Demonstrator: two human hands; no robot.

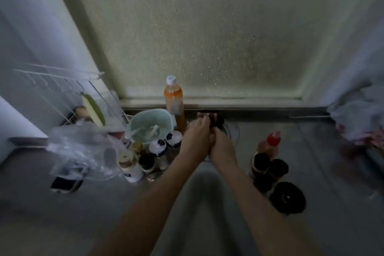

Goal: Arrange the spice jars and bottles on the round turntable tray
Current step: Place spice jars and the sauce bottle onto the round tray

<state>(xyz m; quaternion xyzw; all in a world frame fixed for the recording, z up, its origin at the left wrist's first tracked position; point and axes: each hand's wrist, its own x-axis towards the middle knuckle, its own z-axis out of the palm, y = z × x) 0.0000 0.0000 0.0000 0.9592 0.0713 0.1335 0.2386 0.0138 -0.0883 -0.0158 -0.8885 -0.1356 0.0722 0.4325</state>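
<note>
Head view: both hands meet at 12 o'clock over a clear round tray (233, 131) near the window sill; the left hand (196, 133) curls its fingers around a dark-capped jar (209, 118), while the right hand's (221, 145) grip cannot be told. White-lidded jars (159, 147) cluster at 9 o'clock, dark-lidded jars (270, 170) and a red-capped bottle (272, 141) at 3 o'clock, and an orange bottle (174, 97) stands just left of the hands.

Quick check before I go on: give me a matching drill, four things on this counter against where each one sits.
1. orange bottle
2. red-capped bottle
3. phone
4. green bowl

A. far left, by the plastic bag
B. right of the hands
C. upright at the window sill
D. left of the orange bottle, behind the white-lidded jars

Pairs: 1-C, 2-B, 3-A, 4-D
</note>
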